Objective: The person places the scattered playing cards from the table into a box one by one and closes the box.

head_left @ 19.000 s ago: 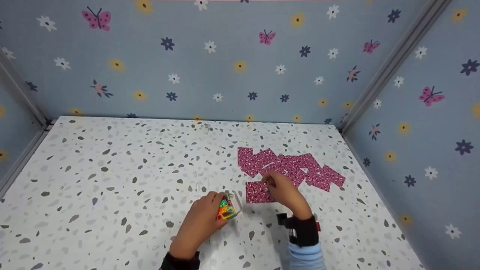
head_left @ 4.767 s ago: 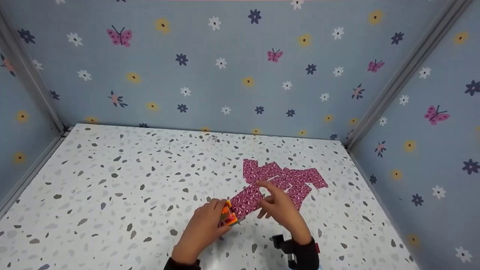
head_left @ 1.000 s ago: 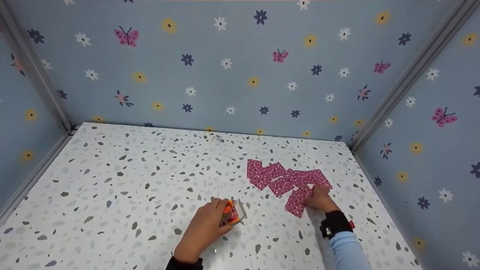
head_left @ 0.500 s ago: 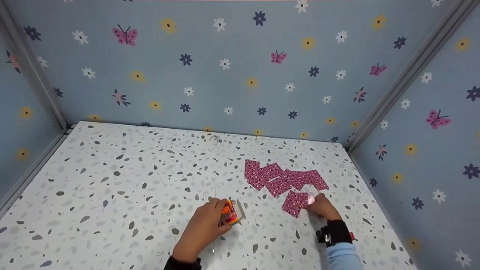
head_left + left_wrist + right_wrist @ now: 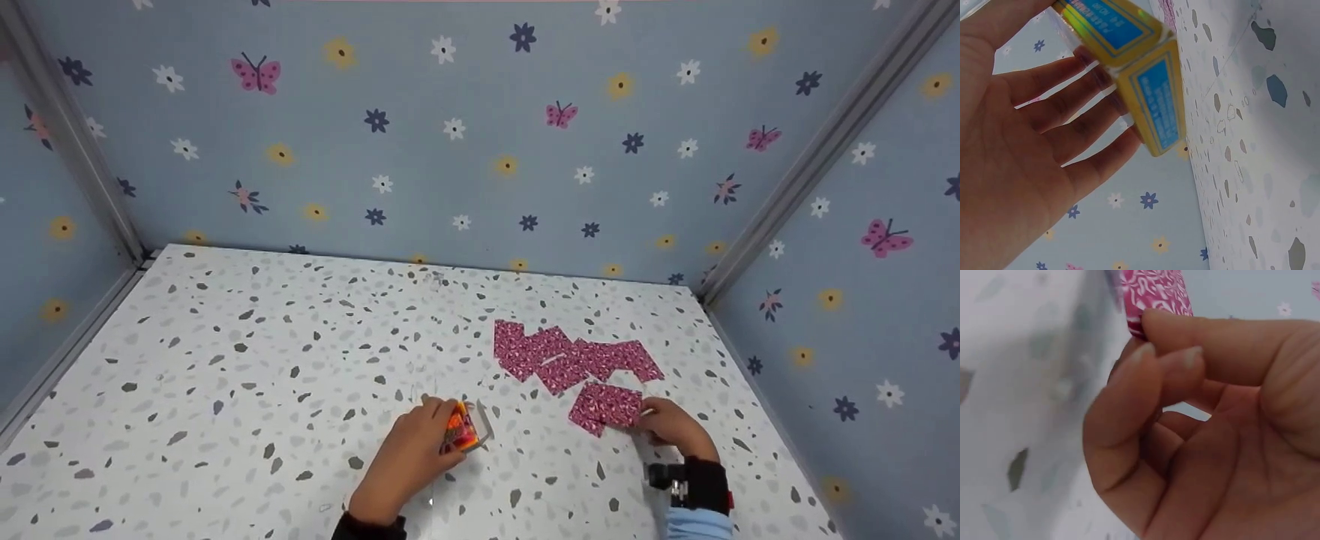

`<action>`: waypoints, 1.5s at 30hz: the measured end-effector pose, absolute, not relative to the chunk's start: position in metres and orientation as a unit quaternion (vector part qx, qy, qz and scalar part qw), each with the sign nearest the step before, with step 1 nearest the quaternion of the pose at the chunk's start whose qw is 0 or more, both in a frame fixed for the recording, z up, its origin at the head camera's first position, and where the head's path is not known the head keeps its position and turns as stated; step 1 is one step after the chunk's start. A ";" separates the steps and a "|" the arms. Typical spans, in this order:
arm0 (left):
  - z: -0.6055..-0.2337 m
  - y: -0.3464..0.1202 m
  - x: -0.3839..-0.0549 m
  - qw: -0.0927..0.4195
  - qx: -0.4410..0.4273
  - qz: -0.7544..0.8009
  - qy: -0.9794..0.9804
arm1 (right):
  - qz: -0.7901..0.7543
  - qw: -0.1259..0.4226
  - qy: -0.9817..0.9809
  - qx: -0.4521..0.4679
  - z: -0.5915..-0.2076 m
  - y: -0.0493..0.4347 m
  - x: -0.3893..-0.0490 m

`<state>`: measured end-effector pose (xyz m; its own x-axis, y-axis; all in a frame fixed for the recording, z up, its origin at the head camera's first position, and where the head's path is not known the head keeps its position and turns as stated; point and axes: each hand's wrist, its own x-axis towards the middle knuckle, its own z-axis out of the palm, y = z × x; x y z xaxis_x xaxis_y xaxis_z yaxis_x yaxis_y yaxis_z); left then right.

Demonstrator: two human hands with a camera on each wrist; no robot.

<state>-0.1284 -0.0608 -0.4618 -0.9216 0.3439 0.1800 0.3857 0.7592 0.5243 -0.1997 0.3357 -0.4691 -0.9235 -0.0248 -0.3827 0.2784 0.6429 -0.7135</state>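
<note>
My left hand (image 5: 409,454) grips a small card box (image 5: 462,426), its fingers along the far side and the thumb on the near side. In the left wrist view the box (image 5: 1151,95) is yellow with blue panels. A pale flap sticks out from its right end. My right hand (image 5: 671,426) pinches the right edge of a pink patterned playing card (image 5: 621,406) between thumb and fingers. That card overlaps another loose playing card (image 5: 585,416) on the table. In the right wrist view, only a corner of the pinched card (image 5: 1154,292) shows.
Several more playing cards (image 5: 559,364), pattern side up, overlap in a row behind the right hand. The speckled white table (image 5: 262,375) meets a flowered back wall (image 5: 420,165). A side wall (image 5: 862,330) stands at the right.
Over the last second my right hand has drawn a card off the row toward the near right. Compared with 19 s ago, fewer cards lie at the row's right end. The left hand keeps the box.
</note>
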 end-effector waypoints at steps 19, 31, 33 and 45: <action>-0.467 -0.058 -0.126 0.062 -0.208 -0.274 -0.937 | -0.452 0.114 0.885 -0.020 -0.422 0.251 -0.183; -0.463 -0.058 -0.128 0.078 -0.214 -0.269 -0.936 | -0.445 0.063 0.880 -0.150 -0.406 0.199 -0.168; -0.462 -0.058 -0.128 0.070 -0.213 -0.267 -0.937 | -0.455 0.043 0.874 -0.166 -0.407 0.190 -0.167; -0.462 -0.056 -0.128 0.100 -0.219 -0.262 -0.935 | -0.459 0.059 0.870 -0.171 -0.403 0.165 -0.157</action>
